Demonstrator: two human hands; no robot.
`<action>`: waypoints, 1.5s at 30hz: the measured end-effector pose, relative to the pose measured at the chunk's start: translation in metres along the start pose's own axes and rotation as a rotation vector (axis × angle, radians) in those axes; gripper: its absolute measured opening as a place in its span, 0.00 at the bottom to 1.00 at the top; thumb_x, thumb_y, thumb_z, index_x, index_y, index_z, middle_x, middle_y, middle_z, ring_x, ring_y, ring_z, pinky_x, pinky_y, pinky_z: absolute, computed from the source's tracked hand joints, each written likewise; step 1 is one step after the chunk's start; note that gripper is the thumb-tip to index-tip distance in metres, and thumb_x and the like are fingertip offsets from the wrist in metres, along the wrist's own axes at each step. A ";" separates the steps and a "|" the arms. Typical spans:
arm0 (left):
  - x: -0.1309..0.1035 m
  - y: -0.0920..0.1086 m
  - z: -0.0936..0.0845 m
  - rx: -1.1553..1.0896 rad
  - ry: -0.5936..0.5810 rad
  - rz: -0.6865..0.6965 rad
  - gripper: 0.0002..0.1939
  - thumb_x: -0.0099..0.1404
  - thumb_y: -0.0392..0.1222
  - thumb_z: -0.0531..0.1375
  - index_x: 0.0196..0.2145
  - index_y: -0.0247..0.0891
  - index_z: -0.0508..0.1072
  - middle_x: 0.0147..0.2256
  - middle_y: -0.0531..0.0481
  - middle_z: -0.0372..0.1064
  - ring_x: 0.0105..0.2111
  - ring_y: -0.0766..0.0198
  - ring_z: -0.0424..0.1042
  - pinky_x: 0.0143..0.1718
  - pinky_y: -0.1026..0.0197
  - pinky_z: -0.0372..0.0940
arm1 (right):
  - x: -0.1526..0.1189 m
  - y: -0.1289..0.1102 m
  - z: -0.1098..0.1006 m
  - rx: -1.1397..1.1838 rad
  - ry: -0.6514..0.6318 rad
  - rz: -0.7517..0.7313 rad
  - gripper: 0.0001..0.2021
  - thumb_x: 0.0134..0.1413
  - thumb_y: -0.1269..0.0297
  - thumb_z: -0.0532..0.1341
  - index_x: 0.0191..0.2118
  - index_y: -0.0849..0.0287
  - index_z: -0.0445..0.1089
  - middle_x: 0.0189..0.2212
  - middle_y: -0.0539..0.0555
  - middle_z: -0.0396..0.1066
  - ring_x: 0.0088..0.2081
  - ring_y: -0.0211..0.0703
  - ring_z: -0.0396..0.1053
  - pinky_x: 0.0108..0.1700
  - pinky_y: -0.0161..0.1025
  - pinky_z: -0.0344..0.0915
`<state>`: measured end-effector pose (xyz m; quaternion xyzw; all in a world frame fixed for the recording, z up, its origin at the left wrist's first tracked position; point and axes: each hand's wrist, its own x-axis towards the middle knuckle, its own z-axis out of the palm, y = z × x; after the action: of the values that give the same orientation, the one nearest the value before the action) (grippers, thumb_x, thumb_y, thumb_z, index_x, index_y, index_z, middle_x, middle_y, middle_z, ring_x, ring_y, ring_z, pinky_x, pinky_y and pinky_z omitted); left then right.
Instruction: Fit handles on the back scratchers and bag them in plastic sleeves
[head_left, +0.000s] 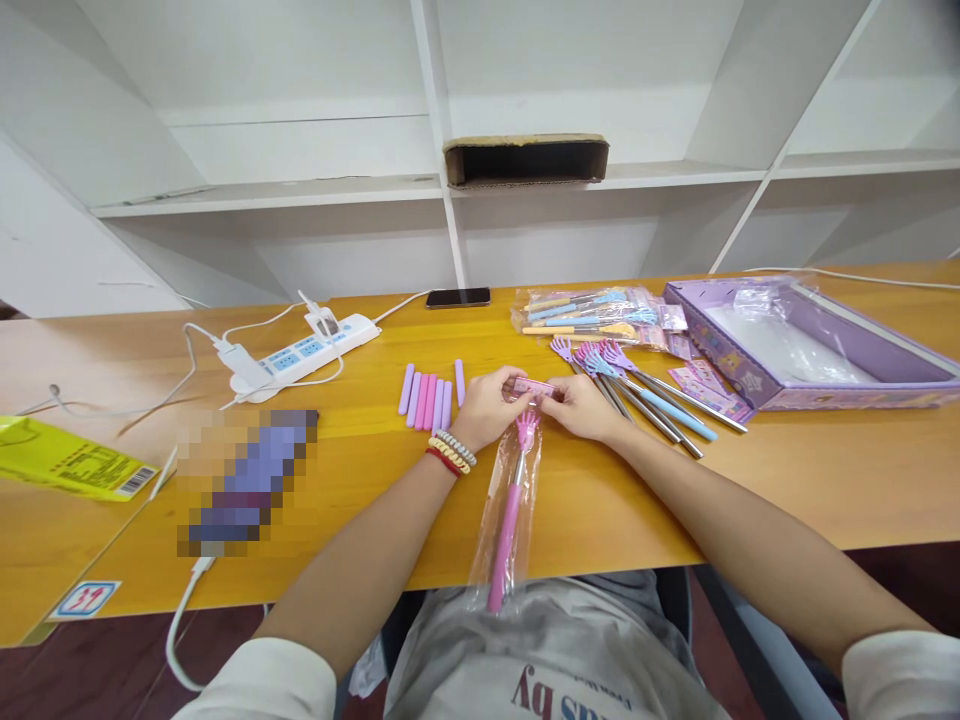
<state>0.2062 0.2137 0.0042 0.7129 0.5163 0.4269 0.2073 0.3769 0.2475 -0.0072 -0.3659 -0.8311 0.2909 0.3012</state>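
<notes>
My left hand and my right hand pinch the two ends of a small pink printed card at the top of a clear plastic bag. Inside the bag is a pink back scratcher, its hand-shaped head toward the card and its handle end over the table's front edge. Left of my hands lie several pink and purple handle grips. To the right are several loose back scratchers with metal rods, and more printed cards beside them.
Several bagged back scratchers lie at the back, next to a purple display box with plastic inside. A power strip, a charging phone and a yellow package are at left. A dark phone lies near the shelf.
</notes>
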 end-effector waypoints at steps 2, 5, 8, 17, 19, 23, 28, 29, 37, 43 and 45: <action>-0.001 0.002 0.000 0.004 0.002 0.010 0.10 0.55 0.40 0.60 0.36 0.36 0.71 0.31 0.50 0.72 0.30 0.65 0.71 0.35 0.62 0.66 | 0.000 0.000 -0.001 -0.008 0.018 0.001 0.13 0.50 0.61 0.54 0.19 0.62 0.62 0.16 0.46 0.55 0.20 0.31 0.50 0.23 0.31 0.48; -0.001 -0.002 0.001 -0.090 -0.018 0.001 0.11 0.56 0.37 0.58 0.39 0.36 0.71 0.35 0.48 0.73 0.34 0.64 0.72 0.39 0.61 0.67 | 0.000 0.000 -0.003 -0.001 0.007 0.015 0.12 0.48 0.62 0.54 0.19 0.62 0.62 0.16 0.46 0.55 0.20 0.31 0.50 0.23 0.31 0.48; 0.001 -0.009 0.002 -0.209 -0.047 -0.021 0.14 0.57 0.34 0.56 0.42 0.34 0.70 0.39 0.45 0.73 0.40 0.62 0.72 0.43 0.59 0.67 | 0.000 0.000 -0.005 0.015 0.002 0.040 0.09 0.46 0.66 0.53 0.20 0.62 0.62 0.15 0.46 0.55 0.19 0.31 0.51 0.22 0.31 0.48; 0.001 -0.011 0.000 -0.203 -0.047 -0.047 0.18 0.55 0.35 0.57 0.46 0.33 0.70 0.39 0.44 0.73 0.37 0.62 0.73 0.42 0.58 0.68 | 0.000 -0.005 -0.006 -0.016 0.024 0.053 0.13 0.48 0.61 0.54 0.18 0.62 0.60 0.15 0.46 0.54 0.19 0.31 0.50 0.21 0.31 0.47; 0.001 -0.008 -0.001 -0.128 -0.042 -0.043 0.19 0.53 0.38 0.60 0.45 0.34 0.70 0.36 0.46 0.74 0.34 0.62 0.73 0.39 0.60 0.68 | 0.000 -0.004 -0.005 -0.019 -0.008 0.044 0.13 0.48 0.61 0.54 0.19 0.62 0.61 0.15 0.46 0.55 0.19 0.31 0.50 0.22 0.31 0.47; 0.001 -0.008 -0.002 -0.043 -0.053 -0.043 0.19 0.54 0.41 0.61 0.44 0.35 0.70 0.32 0.48 0.73 0.31 0.63 0.72 0.37 0.59 0.68 | 0.000 -0.001 -0.004 -0.016 -0.045 0.016 0.10 0.48 0.64 0.53 0.21 0.62 0.64 0.16 0.46 0.58 0.20 0.31 0.51 0.23 0.31 0.49; 0.001 -0.013 0.000 -0.125 -0.065 -0.029 0.18 0.55 0.38 0.59 0.45 0.34 0.70 0.36 0.46 0.73 0.35 0.62 0.73 0.40 0.59 0.68 | 0.000 0.001 -0.004 -0.009 -0.032 0.007 0.10 0.49 0.64 0.53 0.22 0.62 0.64 0.17 0.47 0.59 0.20 0.32 0.53 0.23 0.31 0.50; 0.001 -0.014 0.000 -0.152 -0.064 -0.031 0.18 0.55 0.37 0.58 0.45 0.34 0.70 0.37 0.45 0.73 0.36 0.62 0.73 0.41 0.59 0.68 | 0.000 0.001 -0.005 -0.005 -0.026 0.007 0.10 0.49 0.63 0.54 0.22 0.62 0.64 0.17 0.47 0.59 0.20 0.32 0.54 0.23 0.31 0.50; 0.006 -0.018 -0.002 -0.266 0.009 -0.092 0.21 0.54 0.32 0.57 0.47 0.33 0.66 0.45 0.40 0.69 0.42 0.62 0.70 0.46 0.58 0.65 | 0.004 0.009 -0.015 0.016 0.097 0.018 0.12 0.51 0.61 0.53 0.23 0.61 0.63 0.18 0.48 0.61 0.21 0.34 0.58 0.25 0.33 0.54; 0.011 -0.023 -0.013 -0.373 -0.155 -0.373 0.15 0.54 0.36 0.58 0.41 0.33 0.66 0.30 0.48 0.70 0.25 0.69 0.69 0.27 0.65 0.65 | 0.010 0.025 -0.033 0.248 0.178 0.223 0.09 0.48 0.61 0.55 0.29 0.61 0.66 0.18 0.48 0.66 0.16 0.34 0.61 0.23 0.34 0.58; 0.010 -0.023 -0.018 -0.348 -0.294 -0.419 0.13 0.54 0.37 0.58 0.39 0.33 0.67 0.26 0.49 0.69 0.23 0.69 0.68 0.23 0.66 0.64 | 0.010 0.027 -0.037 0.245 0.174 0.273 0.08 0.47 0.61 0.56 0.29 0.61 0.66 0.16 0.47 0.65 0.15 0.34 0.60 0.22 0.33 0.57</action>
<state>0.1795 0.2291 0.0015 0.5990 0.5354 0.3491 0.4823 0.4096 0.2804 0.0009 -0.4594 -0.7030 0.3952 0.3721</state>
